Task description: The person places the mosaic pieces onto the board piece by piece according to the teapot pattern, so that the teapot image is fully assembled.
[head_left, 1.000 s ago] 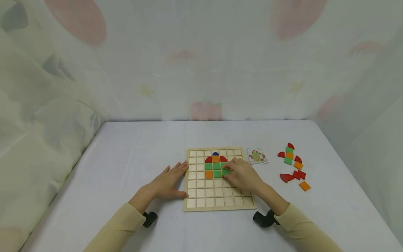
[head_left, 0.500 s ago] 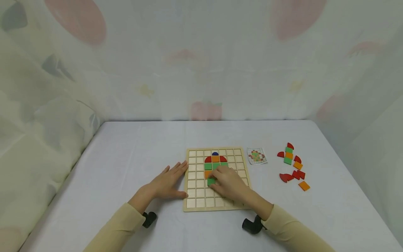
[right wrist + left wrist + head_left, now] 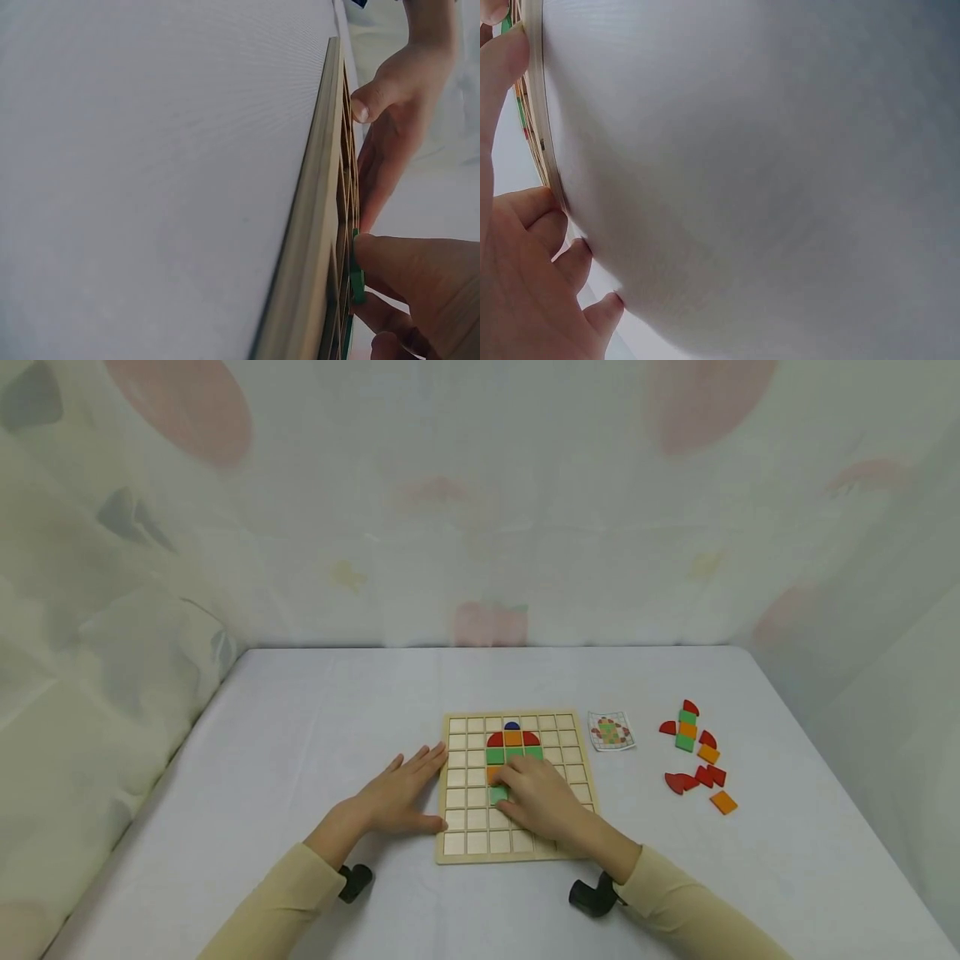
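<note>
A wooden grid board (image 3: 477, 843) lies on the white table, with a blue half-round piece (image 3: 512, 726), red curved pieces (image 3: 531, 739) and orange and green squares in its upper middle cells. My right hand (image 3: 546, 800) is over the board's middle, thumb and fingertips at a green square (image 3: 498, 795) below the orange one (image 3: 492, 774); the right wrist view shows this green square (image 3: 358, 279) between thumb and finger. My left hand (image 3: 395, 793) lies spread, fingertips and thumb touching the board's left edge. Cells under my right hand are hidden.
A small pattern card (image 3: 611, 731) lies just right of the board. Farther right are loose red, green and orange pieces (image 3: 723, 802). A patterned cloth (image 3: 480, 527) hangs behind the table, and another stands at the left.
My right hand has moved left and slightly down across the board with a green square, from the right green column to below the orange square. My left hand has stayed at the edge.
</note>
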{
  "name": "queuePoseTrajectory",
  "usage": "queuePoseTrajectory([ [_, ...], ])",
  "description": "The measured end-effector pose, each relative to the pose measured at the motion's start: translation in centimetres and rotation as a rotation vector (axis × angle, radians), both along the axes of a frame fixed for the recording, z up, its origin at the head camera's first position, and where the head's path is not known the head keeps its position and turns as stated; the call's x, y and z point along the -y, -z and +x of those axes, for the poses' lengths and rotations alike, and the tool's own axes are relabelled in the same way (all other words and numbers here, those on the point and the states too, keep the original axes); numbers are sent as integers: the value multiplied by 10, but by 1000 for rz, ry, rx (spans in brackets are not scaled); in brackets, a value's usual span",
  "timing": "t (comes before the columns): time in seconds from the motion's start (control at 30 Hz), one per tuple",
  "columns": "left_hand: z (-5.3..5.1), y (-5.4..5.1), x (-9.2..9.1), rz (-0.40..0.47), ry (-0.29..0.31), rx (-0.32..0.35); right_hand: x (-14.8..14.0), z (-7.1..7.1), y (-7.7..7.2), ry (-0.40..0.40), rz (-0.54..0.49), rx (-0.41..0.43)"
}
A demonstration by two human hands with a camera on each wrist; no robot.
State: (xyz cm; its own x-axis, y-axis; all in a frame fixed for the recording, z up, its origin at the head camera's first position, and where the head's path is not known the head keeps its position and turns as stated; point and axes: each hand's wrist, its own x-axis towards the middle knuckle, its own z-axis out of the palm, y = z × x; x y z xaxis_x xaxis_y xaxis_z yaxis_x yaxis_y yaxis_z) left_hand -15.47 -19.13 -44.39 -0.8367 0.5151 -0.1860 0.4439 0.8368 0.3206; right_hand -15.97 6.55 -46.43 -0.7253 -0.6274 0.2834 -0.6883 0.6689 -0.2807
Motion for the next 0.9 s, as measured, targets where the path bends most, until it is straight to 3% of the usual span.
queuePoseTrajectory([
  [0.43, -1, -1, 0, -1, 10, -2, 1, -2, -1, -17, 0, -6],
  [0.9, 0, 0, 1, -19, 2, 5, -33, -7, -14, 41, -139, 92],
])
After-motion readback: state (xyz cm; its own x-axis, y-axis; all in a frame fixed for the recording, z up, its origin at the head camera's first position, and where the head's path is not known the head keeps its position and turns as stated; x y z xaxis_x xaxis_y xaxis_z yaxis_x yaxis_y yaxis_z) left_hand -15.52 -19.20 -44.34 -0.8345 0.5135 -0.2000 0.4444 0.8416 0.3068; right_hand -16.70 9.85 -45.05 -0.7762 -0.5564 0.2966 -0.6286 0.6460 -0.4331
